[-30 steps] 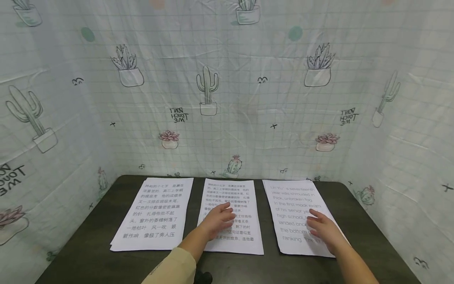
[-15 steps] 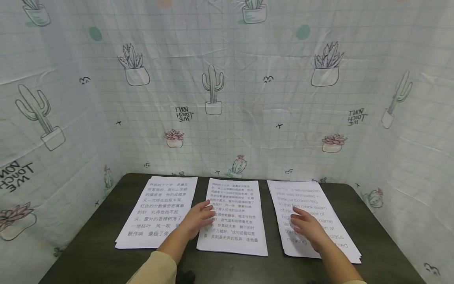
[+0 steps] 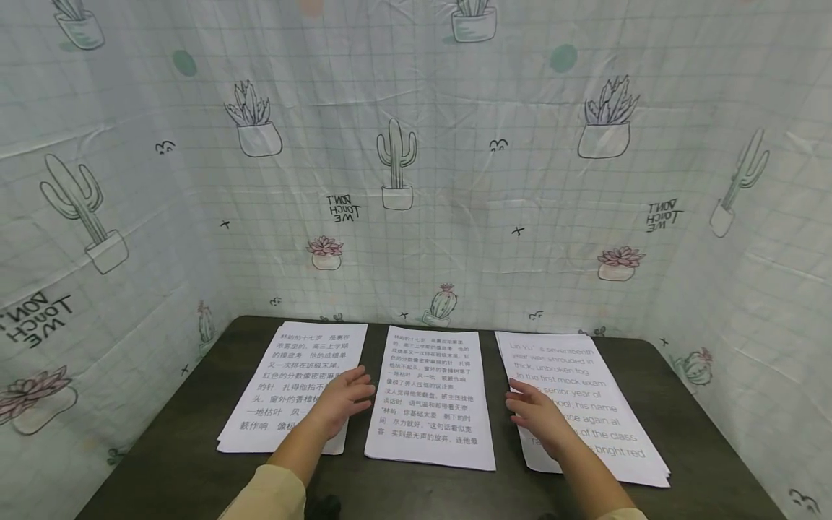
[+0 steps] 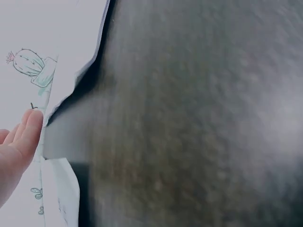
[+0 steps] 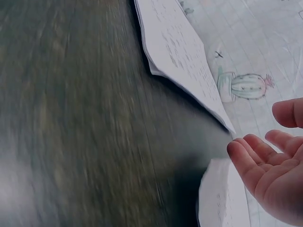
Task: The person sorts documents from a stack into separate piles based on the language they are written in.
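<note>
Three stacks of printed paper lie side by side on a dark table. My left hand (image 3: 338,404) is held over the right edge of the left stack (image 3: 286,375), which bears Chinese text. Smaller Chinese print covers the middle stack (image 3: 429,404), between my two hands. At the left edge of the right stack (image 3: 585,390), printed in English, is my right hand (image 3: 536,415). Neither hand holds anything; the fingers are loosely extended. In the left wrist view, the left hand's fingers (image 4: 31,125) show at the left side; the right wrist view shows the right palm and fingers (image 5: 253,161).
The dark tabletop (image 3: 175,462) runs around the stacks. A pale cloth (image 3: 448,180) with cactus drawings hangs behind and on both sides. A small dark object (image 3: 323,507) sits at the near edge beside the left sleeve, only partly visible.
My left hand has moved left, from over the middle stack to the left stack's right edge. The right hand has shifted left across the English sheets to their left edge. The view has shifted slightly.
</note>
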The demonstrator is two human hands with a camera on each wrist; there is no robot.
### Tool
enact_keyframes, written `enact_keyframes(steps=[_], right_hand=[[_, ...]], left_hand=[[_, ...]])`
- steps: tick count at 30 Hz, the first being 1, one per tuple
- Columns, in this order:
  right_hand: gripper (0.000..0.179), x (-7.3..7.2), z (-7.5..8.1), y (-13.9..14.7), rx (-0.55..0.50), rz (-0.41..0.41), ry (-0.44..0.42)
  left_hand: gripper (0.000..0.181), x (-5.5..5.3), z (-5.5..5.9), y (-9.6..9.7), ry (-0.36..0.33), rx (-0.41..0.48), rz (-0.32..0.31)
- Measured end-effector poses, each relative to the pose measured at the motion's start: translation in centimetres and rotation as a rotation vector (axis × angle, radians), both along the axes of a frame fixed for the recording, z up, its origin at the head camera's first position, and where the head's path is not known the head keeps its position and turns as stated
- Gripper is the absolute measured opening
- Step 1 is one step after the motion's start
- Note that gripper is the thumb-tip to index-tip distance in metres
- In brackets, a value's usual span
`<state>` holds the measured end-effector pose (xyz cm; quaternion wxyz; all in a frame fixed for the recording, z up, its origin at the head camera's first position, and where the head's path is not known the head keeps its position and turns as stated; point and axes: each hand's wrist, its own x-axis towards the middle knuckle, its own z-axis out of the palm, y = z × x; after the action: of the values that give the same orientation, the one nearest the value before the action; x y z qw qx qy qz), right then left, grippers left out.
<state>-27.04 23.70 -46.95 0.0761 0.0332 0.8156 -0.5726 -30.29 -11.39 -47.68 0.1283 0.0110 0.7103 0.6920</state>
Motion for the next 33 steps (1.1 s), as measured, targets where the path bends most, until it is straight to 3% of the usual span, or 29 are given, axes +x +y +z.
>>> enact_keyframes(steps=[11,22,33], right_hand=[[0.052,0.2,-0.7,-1.9,-0.014,0.005,-0.019],[0.051,0.3,-1.0,-2.6,0.068,-0.021,-0.08],[0.049,0.5,-1.0,-2.9,0.12,-0.042,-0.142]], left_hand=[[0.067,0.7,-0.8,-0.2,-0.043,-0.071,0.008],[0.066,0.7,-0.9,-0.1,-0.094,-0.106,0.015],[0.058,1.0,-1.1,0.8,-0.103,-0.154,0.042]])
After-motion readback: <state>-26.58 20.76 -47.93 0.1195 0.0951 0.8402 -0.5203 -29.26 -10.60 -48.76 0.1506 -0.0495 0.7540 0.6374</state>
